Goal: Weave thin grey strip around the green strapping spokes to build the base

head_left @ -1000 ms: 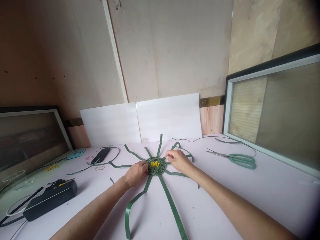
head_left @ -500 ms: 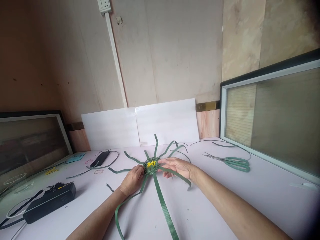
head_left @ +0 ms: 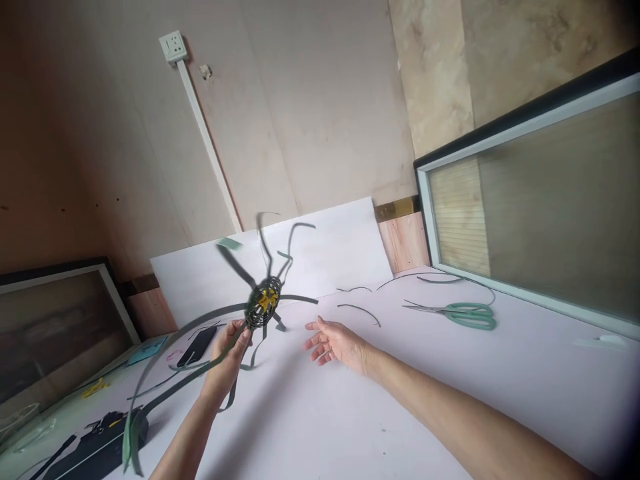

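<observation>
My left hand point(head_left: 226, 360) grips the edge of a small round woven disc point(head_left: 263, 301) of green strapping with yellow bits at its centre, holding it up in the air, tilted toward me. Long green straps point(head_left: 180, 373) radiate from it, blurred by motion, some hanging down to the left. My right hand point(head_left: 334, 343) is free of the weave, fingers spread, hovering just above the white table point(head_left: 400, 400) to the right of the disc.
Green-handled scissors point(head_left: 463, 313) lie at the right near a framed glass panel point(head_left: 540, 207). A black phone point(head_left: 197, 345) and a black power strip point(head_left: 95, 440) are on the left. Loose thin strands point(head_left: 359, 311) lie behind. White boards point(head_left: 345, 250) lean against the wall.
The weave lay flat on the table under both hands; now my left hand has lifted it up and my right hand has let go and opened. The view tilted upward.
</observation>
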A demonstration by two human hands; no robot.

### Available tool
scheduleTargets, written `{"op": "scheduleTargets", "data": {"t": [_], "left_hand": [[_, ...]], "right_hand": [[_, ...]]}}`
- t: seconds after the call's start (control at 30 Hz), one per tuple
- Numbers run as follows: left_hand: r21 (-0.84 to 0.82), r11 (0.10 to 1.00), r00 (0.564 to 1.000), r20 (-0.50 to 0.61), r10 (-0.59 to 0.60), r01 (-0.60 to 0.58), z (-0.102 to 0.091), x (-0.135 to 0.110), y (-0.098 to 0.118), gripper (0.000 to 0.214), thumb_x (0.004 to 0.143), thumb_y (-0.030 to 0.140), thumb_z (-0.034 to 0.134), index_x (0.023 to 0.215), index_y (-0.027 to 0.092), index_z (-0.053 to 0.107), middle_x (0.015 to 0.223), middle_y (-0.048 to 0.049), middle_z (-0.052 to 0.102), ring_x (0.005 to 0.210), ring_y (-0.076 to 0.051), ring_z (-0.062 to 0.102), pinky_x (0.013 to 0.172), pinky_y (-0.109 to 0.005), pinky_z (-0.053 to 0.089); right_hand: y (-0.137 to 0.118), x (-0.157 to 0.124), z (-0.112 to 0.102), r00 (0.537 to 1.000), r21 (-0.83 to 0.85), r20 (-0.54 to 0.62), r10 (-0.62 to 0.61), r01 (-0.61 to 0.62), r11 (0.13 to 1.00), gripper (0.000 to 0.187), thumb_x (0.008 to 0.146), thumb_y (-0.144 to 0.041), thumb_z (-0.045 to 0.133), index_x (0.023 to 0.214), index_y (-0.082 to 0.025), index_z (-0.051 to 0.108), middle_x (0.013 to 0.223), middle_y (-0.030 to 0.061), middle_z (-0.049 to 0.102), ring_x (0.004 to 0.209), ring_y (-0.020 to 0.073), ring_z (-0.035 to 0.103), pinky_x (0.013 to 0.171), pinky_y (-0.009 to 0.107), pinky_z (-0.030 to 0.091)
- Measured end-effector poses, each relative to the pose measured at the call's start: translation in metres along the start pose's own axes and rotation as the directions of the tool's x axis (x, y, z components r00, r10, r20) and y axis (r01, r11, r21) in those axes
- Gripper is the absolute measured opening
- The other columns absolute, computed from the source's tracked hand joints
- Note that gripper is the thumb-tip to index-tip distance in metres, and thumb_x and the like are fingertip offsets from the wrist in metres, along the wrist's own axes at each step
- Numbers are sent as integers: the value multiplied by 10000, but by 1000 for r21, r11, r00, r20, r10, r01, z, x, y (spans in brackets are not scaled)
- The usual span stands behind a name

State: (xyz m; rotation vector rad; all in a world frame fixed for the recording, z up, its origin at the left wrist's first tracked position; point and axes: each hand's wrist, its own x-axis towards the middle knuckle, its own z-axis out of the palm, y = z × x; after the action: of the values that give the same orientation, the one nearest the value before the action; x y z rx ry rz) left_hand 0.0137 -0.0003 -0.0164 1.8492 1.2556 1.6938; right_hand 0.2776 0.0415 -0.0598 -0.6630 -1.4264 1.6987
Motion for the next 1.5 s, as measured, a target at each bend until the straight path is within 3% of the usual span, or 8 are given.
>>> {"op": "scheduleTargets", "data": {"t": [0.17, 0.37, 0.53, 0.83, 1.13, 1.27, 1.37, 1.5], "left_hand": [[-364, 908, 974, -12, -227, 207, -2, 0, 16, 326, 677, 399, 783, 889, 181, 665, 866, -19, 648, 714, -144, 561, 691, -263, 479], [-467, 820, 942, 114, -316, 332, 16, -19, 15, 324, 656, 359, 811, 884, 165, 687, 810, -17, 649, 657, -116, 549, 651, -250, 478], [-431, 829, 929, 259, -265, 357, 28, -30, 17, 286, 695, 377, 780, 840, 152, 676, 800, -26, 609, 633, -112, 510, 633, -268, 468], [-472, 787, 908, 323, -266, 398, 34, -37, 18, 274, 704, 369, 784, 824, 146, 677, 777, -14, 578, 627, -97, 505, 626, -241, 461], [-521, 723, 890, 298, -344, 454, 38, -46, 24, 335, 691, 335, 807, 957, 169, 691, 916, -24, 664, 651, -128, 627, 671, -277, 545], [-570, 727, 923, 208, -323, 383, 32, -35, 31, 366, 702, 317, 806, 1014, 166, 690, 1051, -66, 691, 916, -210, 659, 813, -302, 548], [-550, 783, 952, 86, -293, 291, 18, -14, 41, 389, 675, 337, 818, 995, 164, 679, 1012, -60, 697, 930, -226, 655, 847, -335, 531], [-304, 951, 986, -167, 5, -57, -4, 18, 58, 274, 746, 369, 745, 904, 171, 641, 941, -22, 658, 938, -174, 615, 891, -280, 472]], "right_hand": [[9, 4, -2, 981, -228, -142, -134, 100, 969, 637, 838, -655, 560, 1226, -150, 559, 1212, 161, 604, 1077, 259, 595, 952, 431, 447], [0, 3, 11, 862, -456, -216, -459, 327, 828, 674, 764, -693, 620, 1194, -175, 623, 1280, 142, 561, 1243, 293, 474, 1077, 438, 335], [-13, -8, 21, 903, -86, 72, -425, 430, 899, 583, 806, -640, 635, 1182, -195, 643, 1149, 93, 657, 1107, 261, 569, 1030, 425, 380], [-18, -17, 26, 980, 68, -19, -197, 198, 978, 496, 692, -600, 760, 889, -146, 729, 940, 106, 710, 924, 236, 627, 885, 418, 485], [-18, -13, 23, 970, 13, 68, -232, 232, 973, 513, 766, -623, 679, 947, -143, 706, 929, 97, 697, 899, 231, 625, 886, 414, 481], [-11, -7, 22, 869, -504, -73, -489, 391, 770, 562, 882, -666, 455, 821, -160, 693, 796, 77, 664, 849, 253, 588, 872, 419, 447], [-3, -3, 16, 778, -771, -137, -613, 305, 559, 533, 928, -603, 365, 1001, -190, 693, 914, 89, 685, 934, 280, 582, 876, 415, 431], [6, 2, 2, 806, -761, -238, -542, 192, 620, 513, 943, -524, 361, 1274, -202, 584, 1166, 104, 652, 1051, 265, 596, 892, 383, 453]]}}
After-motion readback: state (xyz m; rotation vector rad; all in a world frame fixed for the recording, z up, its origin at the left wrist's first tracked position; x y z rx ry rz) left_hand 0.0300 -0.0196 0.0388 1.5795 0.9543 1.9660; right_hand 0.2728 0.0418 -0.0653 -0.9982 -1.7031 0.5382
